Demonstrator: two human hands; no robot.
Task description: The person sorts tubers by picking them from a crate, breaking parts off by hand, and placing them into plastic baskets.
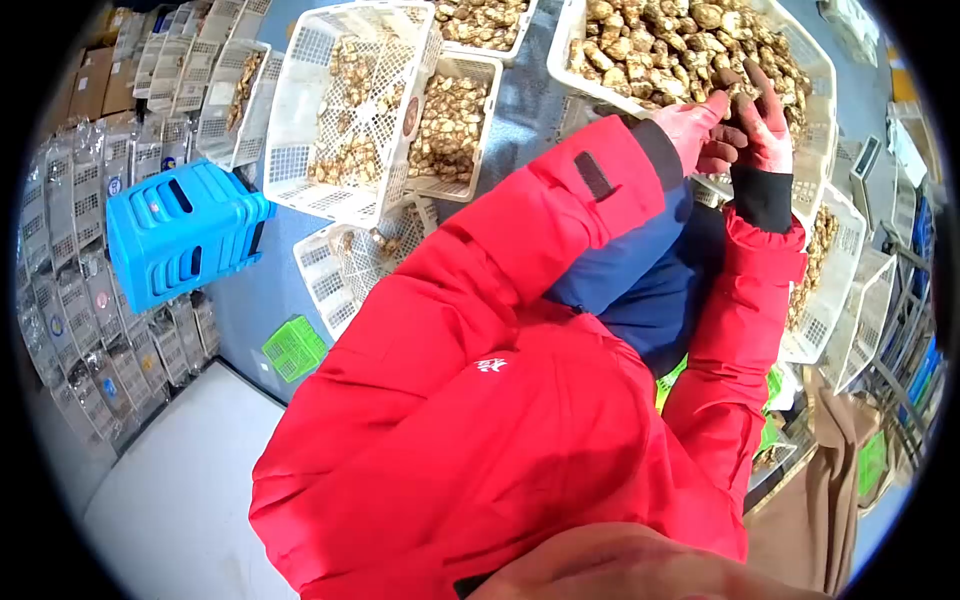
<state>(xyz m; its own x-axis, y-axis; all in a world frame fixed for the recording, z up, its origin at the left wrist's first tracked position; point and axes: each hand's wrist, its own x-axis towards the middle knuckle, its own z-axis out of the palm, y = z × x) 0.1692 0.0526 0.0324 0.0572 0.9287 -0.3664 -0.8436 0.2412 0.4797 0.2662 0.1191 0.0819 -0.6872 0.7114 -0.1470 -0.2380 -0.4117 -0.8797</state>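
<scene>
Over a large white crate (640, 108) heaped with knobbly brown-and-cream pieces (690, 45), my two hands are close together. My right hand (765, 125), with dark-stained fingers, curls round a small knobbly piece (738, 90). My left hand (697, 130) is closed beside it, its fingertips meeting near the same piece; what they pinch is hidden. I cannot tell whether the pieces are tubers or mushrooms. Both arms wear red padded sleeves with black cuffs, reaching forward past dark blue trouser legs.
Left of the heap stand a tall white crate (300, 140) and a fuller white crate (480, 80) holding similar pieces. A blue plastic stool (185, 230), a green basket (295, 348) and stacked grey crates (70, 290) lie farther left. A scale-like device (868, 160) stands right.
</scene>
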